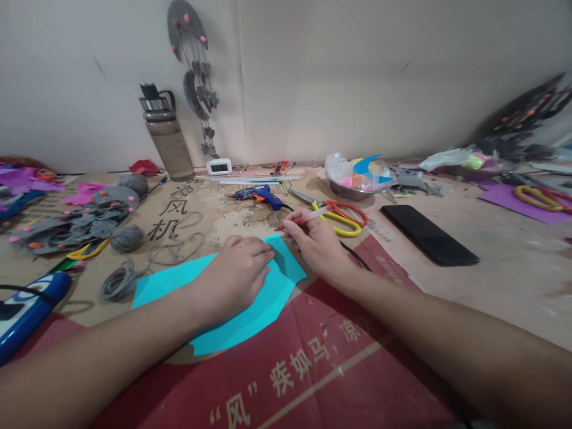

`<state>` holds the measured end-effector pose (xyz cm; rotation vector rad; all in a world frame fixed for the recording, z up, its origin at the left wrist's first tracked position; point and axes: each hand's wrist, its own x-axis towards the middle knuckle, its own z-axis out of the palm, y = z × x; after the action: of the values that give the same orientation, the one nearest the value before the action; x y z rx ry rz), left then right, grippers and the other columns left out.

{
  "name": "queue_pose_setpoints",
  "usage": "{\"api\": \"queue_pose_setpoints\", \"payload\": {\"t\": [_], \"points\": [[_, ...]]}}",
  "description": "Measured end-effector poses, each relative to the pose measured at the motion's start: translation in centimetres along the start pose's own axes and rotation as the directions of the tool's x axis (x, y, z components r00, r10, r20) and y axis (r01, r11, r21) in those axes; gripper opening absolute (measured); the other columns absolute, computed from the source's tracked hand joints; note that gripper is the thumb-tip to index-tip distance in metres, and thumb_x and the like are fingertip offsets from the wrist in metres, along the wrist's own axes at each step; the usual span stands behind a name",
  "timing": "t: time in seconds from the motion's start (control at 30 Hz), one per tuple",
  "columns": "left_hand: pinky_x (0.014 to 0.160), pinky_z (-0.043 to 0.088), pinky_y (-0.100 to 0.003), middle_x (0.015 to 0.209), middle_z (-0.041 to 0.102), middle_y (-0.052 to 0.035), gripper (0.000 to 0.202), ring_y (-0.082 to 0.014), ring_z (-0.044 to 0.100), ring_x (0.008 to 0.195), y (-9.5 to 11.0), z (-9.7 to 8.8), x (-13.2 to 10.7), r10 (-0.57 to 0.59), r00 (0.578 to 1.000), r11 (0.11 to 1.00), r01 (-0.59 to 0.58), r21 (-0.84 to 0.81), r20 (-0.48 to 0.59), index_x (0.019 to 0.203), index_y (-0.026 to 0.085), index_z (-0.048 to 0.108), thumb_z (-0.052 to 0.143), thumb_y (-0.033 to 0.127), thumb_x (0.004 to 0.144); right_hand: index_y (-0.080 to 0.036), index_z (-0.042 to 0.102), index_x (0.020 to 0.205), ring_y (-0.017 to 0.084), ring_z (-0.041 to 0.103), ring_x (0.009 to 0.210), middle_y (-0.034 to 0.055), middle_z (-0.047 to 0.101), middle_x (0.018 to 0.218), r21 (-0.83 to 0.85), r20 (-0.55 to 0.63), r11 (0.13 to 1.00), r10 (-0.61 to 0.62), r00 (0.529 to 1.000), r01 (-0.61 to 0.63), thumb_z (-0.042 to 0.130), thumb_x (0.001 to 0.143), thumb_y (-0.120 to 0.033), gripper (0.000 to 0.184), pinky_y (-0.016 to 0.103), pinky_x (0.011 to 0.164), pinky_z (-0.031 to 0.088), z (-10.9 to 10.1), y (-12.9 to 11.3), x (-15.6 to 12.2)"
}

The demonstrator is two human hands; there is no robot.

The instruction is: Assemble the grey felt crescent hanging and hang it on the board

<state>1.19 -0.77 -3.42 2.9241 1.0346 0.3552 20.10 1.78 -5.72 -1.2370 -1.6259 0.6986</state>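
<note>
A bright turquoise craft sheet (241, 330) with cut, uneven edges lies on the red and brown cardboard in front of me. My left hand (239, 271) rests on it with fingers bent and drawn together, pressing it down. Just right of that, my right hand (317, 241) pinches a red pen (286, 226) with a pale, see-through rear part. The pen's tip is by the sheet's upper edge; whether they touch I cannot tell. Scissors with yellow and red handles (342, 229) lie right behind my right hand.
A blue glue gun (263, 193) lies beyond the sheet. Grey yarn (118, 280) and felt pieces (84, 217) are at left, near a blue power strip (33, 313). A black phone (429, 235) and a filled bowl (353, 189) are at right. A bottle (170, 146) stands by the wall.
</note>
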Motion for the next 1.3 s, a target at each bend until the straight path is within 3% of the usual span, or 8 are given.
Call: {"api": "queue_pose_setpoints", "payload": {"t": [0.3, 0.57, 0.87, 1.3], "points": [[0.099, 0.042, -0.041, 0.125, 0.061, -0.0087, 0.036, -0.0221, 0.055, 0.114, -0.09, 0.47, -0.26, -0.038, 0.999, 0.997, 0.038, -0.065, 0.001, 0.123, 0.017, 0.058, 0.042, 0.024, 0.092, -0.02, 0.054, 0.083, 0.012, 0.055, 0.061, -0.0004, 0.059, 0.068, 0.077, 0.004, 0.996, 0.033, 0.999, -0.034, 0.047, 0.088, -0.036, 0.019, 0.027, 0.06, 0.045, 0.01, 0.51, 0.18], [0.1, 0.04, -0.041, 0.126, 0.061, -0.0074, 0.036, -0.0212, 0.054, 0.115, 0.01, 0.16, -0.09, -0.053, 0.998, 0.997, 0.054, -0.054, 0.024, 0.123, 0.018, 0.058, 0.04, 0.025, 0.093, -0.019, 0.056, 0.082, 0.014, 0.056, 0.066, 0.0018, 0.061, 0.071, 0.003, 0.002, 1.0, -0.006, 1.0, 0.006, 0.047, 0.088, -0.036, 0.02, 0.028, 0.061, 0.044, -0.06, 0.2, 0.15], [0.091, 0.04, -0.044, 0.124, 0.062, -0.0079, 0.039, -0.0251, 0.052, 0.105, 0.1, 0.04, -0.07, -0.034, 0.998, 0.998, 0.031, 0.06, 0.053, 0.125, 0.016, 0.058, 0.04, 0.028, 0.094, -0.018, 0.057, 0.08, 0.016, 0.059, 0.075, 0.0031, 0.064, 0.079, -0.09, 0.0, 0.994, -0.07, 0.998, 0.07, 0.048, 0.088, -0.031, 0.018, 0.03, 0.072, 0.044, -0.04, 0.2, 0.07], [0.089, 0.035, -0.043, 0.126, 0.061, -0.0067, 0.039, -0.0246, 0.052, 0.108, 0.31, -0.26, -0.14, -0.019, 0.998, 0.988, 0.008, 0.151, 0.068, 0.126, 0.018, 0.056, 0.036, 0.03, 0.095, -0.019, 0.057, 0.08, 0.016, 0.058, 0.073, 0.0024, 0.063, 0.077, -0.1, 0.001, 0.993, -0.066, 0.998, 0.065, 0.048, 0.087, -0.03, 0.016, 0.03, 0.071, 0.043, -0.07, 0.29, 0.16]]}}
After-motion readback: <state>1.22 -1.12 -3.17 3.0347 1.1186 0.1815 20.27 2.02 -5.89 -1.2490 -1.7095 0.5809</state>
